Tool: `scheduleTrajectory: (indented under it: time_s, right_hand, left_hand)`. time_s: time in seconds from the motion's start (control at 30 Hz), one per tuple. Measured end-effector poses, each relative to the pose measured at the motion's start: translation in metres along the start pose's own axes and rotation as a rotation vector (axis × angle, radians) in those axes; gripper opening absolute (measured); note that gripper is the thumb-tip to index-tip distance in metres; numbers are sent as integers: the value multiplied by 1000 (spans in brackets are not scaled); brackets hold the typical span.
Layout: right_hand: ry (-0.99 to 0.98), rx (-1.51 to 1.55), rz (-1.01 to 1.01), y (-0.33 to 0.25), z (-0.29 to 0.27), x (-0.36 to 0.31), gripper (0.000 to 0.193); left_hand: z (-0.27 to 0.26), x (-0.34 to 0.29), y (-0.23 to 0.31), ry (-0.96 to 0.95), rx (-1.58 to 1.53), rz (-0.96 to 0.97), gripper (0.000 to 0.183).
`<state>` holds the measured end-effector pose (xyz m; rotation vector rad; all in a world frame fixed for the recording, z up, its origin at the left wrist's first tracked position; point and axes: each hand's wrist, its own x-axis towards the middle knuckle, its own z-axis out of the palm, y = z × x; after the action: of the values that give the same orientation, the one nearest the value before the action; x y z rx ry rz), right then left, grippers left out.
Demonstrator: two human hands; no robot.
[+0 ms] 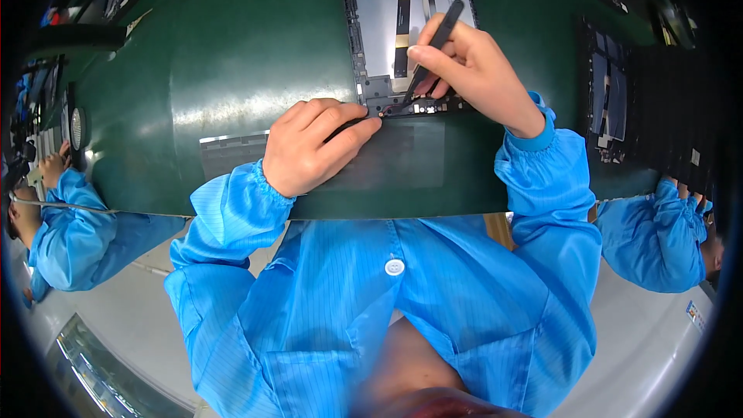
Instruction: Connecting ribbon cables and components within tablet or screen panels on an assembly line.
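An opened tablet (378,19) lies on the green work mat, its grey inner plates and dark ribbon cable exposed. My right hand (480,70) is closed around black tweezers (446,25). They slant down, tips at the tablet's near edge, by a thin reddish wire. My left hand (309,143) is at the near left corner of the tablet, fingertips pinched close to that wire. A dark, slim thing (346,128) shows between its thumb and fingers; its kind is not clear.
A flat translucent sheet (325,156) lies on the green mat (224,54) between me and the tablet. Another opened tablet (607,93) lies at the right, beside a black surface (669,108). Co-workers in blue sleeves (73,201) sit at both sides.
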<state>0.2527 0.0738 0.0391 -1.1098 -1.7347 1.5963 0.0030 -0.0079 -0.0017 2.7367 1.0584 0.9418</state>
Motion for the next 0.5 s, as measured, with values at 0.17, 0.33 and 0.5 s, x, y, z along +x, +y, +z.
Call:
scheduleTrajectory:
  time_s: [0.17, 0.33, 0.5]
  right_hand:
    - [-34, 21, 63, 3, 7, 11, 27]
    - [-21, 23, 96, 5, 13, 16, 28]
    - [-32, 31, 121, 4, 15, 18, 28]
  left_hand:
    - [2, -4, -6, 9, 4, -13, 37]
    - [1, -3, -7, 26, -20, -30, 36]
    - [-3, -1, -8, 36, -33, -44, 36]
